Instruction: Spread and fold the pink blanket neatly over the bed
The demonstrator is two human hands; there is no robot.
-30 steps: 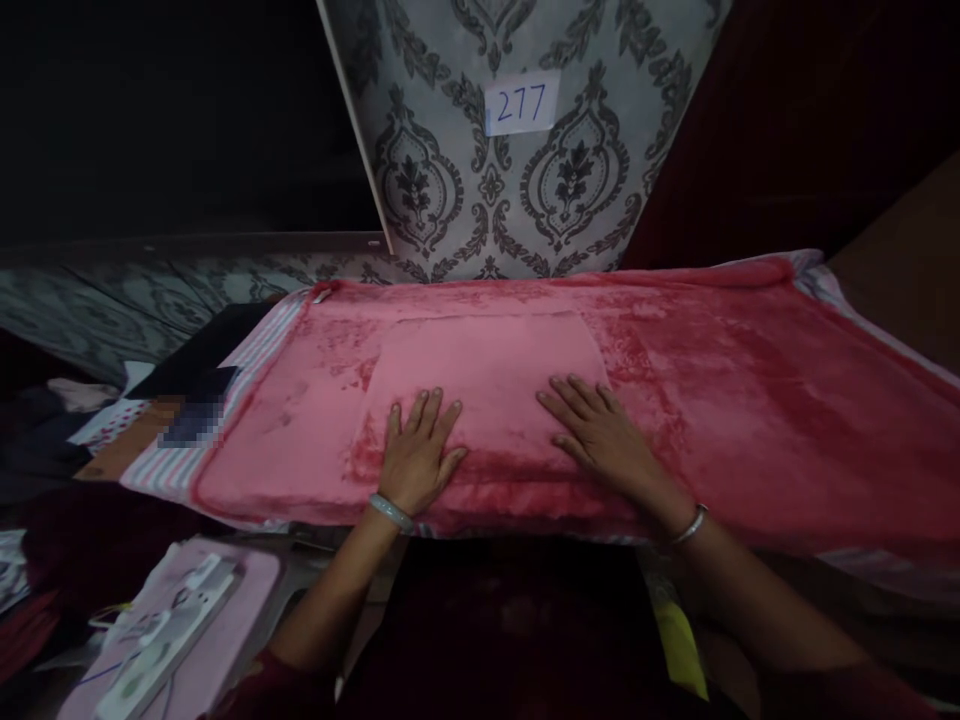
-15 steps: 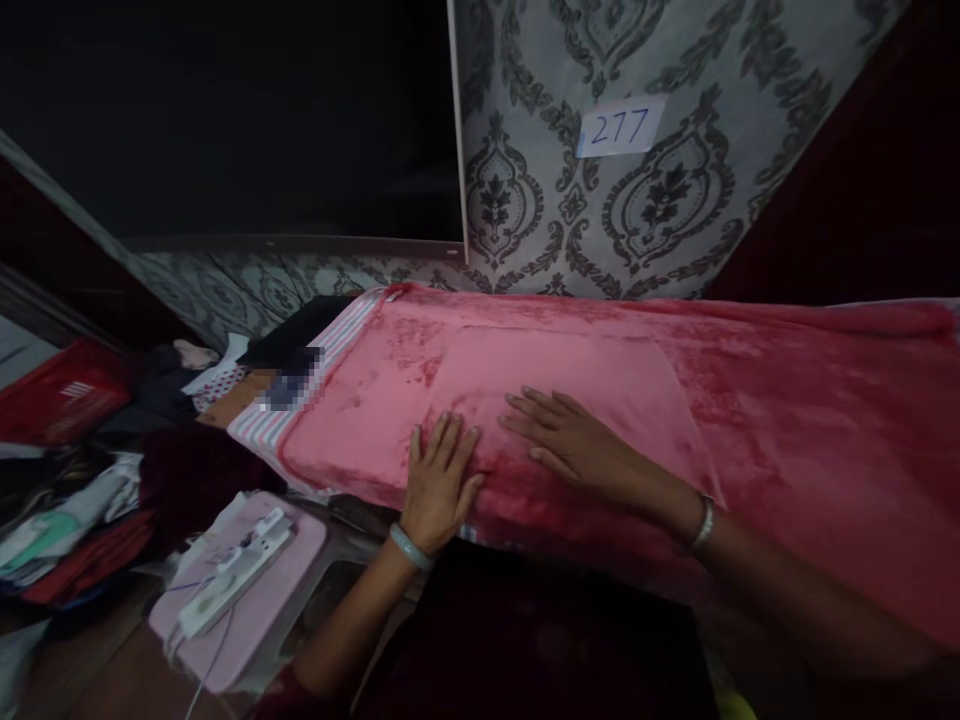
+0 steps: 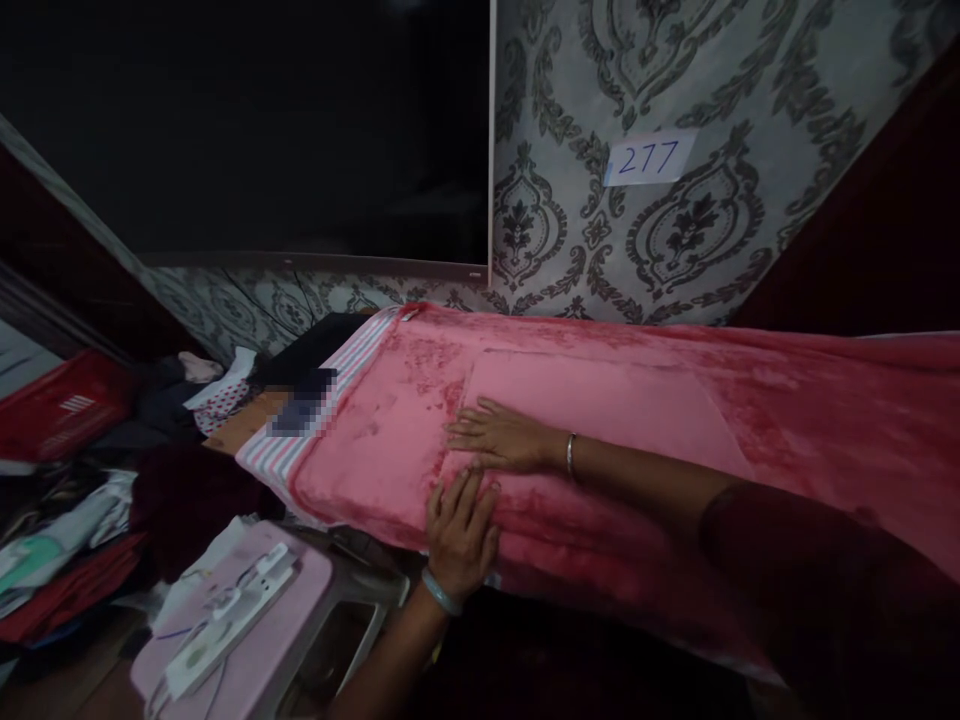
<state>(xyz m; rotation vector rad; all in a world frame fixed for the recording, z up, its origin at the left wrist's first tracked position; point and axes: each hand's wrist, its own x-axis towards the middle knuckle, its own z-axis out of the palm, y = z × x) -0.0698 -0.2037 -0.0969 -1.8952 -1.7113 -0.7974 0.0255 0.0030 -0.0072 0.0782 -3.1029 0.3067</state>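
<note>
A pink and red plush blanket is spread over a long surface, with a smooth lighter rectangle in its middle. My right hand lies flat on it, fingers stretched to the left near that rectangle's left part. Just below, close to the front edge, my left hand rests on the plush with its fingers out; its fingertips come near the right hand's. Neither hand grips anything. A striped cloth shows under the blanket's left end.
Left of my left hand stands a pink stool bearing a white power strip. Clothes and a red box lie farther left. Behind are a dark television and a wall paper marked 277.
My right hand has slid left across the blanket, closer to the left hand. My left hand stays at the front edge. The view has shifted slightly.
</note>
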